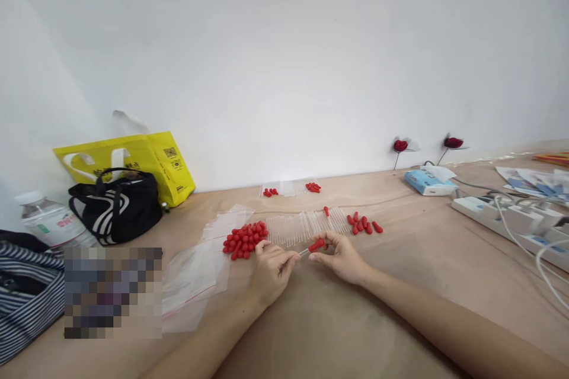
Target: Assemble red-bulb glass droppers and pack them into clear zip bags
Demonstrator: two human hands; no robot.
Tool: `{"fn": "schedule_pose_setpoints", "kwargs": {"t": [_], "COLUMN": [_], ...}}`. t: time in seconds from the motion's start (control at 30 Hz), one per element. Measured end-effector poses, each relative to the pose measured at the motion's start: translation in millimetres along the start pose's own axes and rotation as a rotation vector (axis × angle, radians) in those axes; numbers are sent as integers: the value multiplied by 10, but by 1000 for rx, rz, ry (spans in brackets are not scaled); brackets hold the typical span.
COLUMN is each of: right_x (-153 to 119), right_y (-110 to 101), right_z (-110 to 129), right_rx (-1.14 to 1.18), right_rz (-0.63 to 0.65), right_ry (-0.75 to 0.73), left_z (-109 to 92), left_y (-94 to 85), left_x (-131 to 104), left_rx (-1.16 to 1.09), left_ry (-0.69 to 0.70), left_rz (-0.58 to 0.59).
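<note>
My left hand [273,266] pinches a thin clear glass tube [304,253] near the table's middle. Fingers of my right hand [340,257] close round a red rubber bulb [316,244] at the tube's right end. Just beyond both hands lies a row of clear tubes [288,230], with one red bulb [326,211] at its far side. A pile of red bulbs [244,240] is left of the row, beside my left hand. Several more red bulbs [364,225] lie to the right of the row.
Clear plastic bags [191,275] lie at left, near a black bag [118,204], a yellow bag [171,160] and a bottle [53,222]. By the wall are more tubes [291,188] with red bulbs. A tissue pack [429,182] and power strip [511,225] stand at right.
</note>
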State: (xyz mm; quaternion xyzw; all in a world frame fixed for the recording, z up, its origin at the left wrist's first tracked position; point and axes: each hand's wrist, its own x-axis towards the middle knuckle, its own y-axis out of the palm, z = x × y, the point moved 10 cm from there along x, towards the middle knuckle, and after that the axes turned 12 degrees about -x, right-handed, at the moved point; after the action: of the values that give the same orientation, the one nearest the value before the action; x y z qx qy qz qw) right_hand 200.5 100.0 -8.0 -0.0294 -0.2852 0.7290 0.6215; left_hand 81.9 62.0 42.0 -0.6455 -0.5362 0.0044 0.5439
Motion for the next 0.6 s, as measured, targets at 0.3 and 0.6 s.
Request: {"fn": "schedule_pose_setpoints", "kwargs": {"t": [0.3,0.6], "right_x": [382,802], "right_y": [-468,-1068], "right_z": [-156,-694], "right_rx": [-6,-650], "right_rz": [-178,-148], "right_ry": [83,429], "left_z": [57,83], "left_y": [10,96], "left_x": [7,13], "left_rx": [-25,-13], "left_ry": [-63,-51], "left_rz": [46,72]}}
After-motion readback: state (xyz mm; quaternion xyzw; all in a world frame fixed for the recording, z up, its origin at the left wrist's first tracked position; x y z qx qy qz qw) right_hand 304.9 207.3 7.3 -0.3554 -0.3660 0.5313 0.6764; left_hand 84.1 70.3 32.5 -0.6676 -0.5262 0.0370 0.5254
